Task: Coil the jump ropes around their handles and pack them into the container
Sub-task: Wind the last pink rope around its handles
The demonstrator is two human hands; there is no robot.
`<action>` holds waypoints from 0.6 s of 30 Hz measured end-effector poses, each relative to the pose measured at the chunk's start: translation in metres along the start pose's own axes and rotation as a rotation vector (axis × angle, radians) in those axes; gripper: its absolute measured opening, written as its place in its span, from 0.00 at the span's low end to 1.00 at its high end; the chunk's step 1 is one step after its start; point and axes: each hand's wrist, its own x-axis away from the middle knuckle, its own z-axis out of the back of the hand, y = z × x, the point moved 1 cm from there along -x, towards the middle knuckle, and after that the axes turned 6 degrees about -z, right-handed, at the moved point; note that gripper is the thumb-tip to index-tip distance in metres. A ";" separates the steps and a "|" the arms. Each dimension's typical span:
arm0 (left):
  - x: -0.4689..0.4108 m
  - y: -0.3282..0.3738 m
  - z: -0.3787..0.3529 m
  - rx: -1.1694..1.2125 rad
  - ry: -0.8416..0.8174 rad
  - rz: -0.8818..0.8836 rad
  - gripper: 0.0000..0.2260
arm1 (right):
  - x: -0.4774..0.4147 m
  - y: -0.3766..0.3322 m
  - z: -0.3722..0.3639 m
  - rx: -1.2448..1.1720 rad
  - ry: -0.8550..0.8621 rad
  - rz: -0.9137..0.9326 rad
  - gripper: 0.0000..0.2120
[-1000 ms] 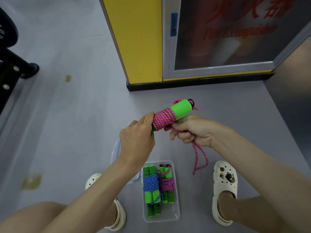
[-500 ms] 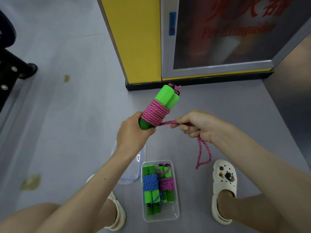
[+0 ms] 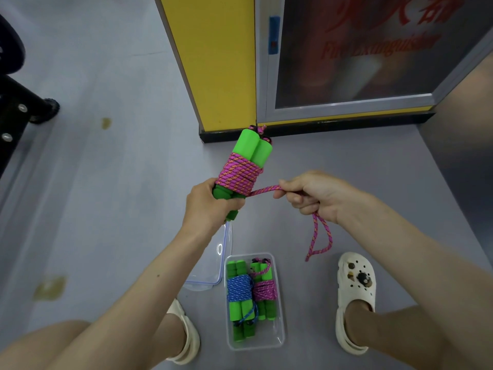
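The left hand (image 3: 208,206) gripped the lower ends of two green handles (image 3: 252,149), which were held side by side and tilted away from the person. The right hand (image 3: 312,196) pinched the pink rope (image 3: 238,173), taut from the coil around the handles, with a loose loop (image 3: 318,239) hanging below the fist. Down on the floor (image 3: 106,209), a clear container (image 3: 256,345) held a blue bundle (image 3: 240,291) and a pink bundle (image 3: 264,288) side by side. A clear lid (image 3: 210,268) lay just beside its left side.
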 end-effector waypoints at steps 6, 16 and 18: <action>0.008 0.003 -0.007 -0.444 0.095 -0.257 0.16 | 0.001 0.000 -0.003 -0.008 0.010 0.022 0.14; 0.023 0.002 -0.018 -0.897 0.267 -0.610 0.23 | 0.001 0.005 -0.009 -0.083 -0.145 0.106 0.14; 0.023 -0.001 -0.021 -0.982 0.312 -0.743 0.26 | -0.001 0.006 -0.010 -0.080 -0.115 0.115 0.18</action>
